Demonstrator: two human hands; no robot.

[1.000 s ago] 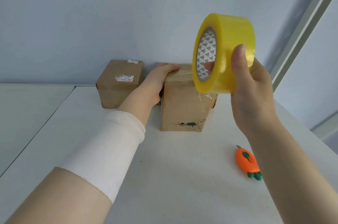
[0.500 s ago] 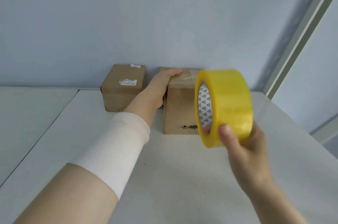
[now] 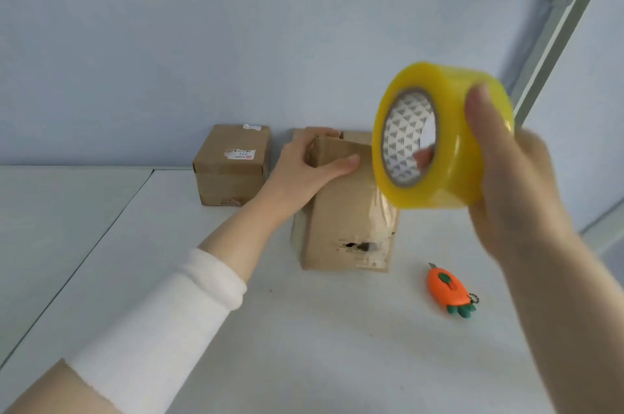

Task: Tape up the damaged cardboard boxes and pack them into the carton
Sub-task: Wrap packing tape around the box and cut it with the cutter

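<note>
A tall brown cardboard box (image 3: 344, 227) stands on the white table, its front torn near the bottom and partly covered by clear tape. My left hand (image 3: 304, 167) grips its top left corner, thumb across the front. My right hand (image 3: 510, 173) holds a big roll of yellow tape (image 3: 445, 133) in the air, in front of the box's upper right part, with a strip of tape running down onto the box. A second, smaller cardboard box (image 3: 233, 163) with a white label sits against the wall to the left.
An orange carrot-shaped utility knife (image 3: 450, 290) lies on the table (image 3: 304, 346) to the right of the tall box. A blue wall stands close behind the boxes. A metal frame post (image 3: 567, 18) rises at the right. A seam splits the tabletop at the left.
My right hand has lifted the tape roll back up from low in front of the box. My left hand moved from the box's top to grip its top left corner.
</note>
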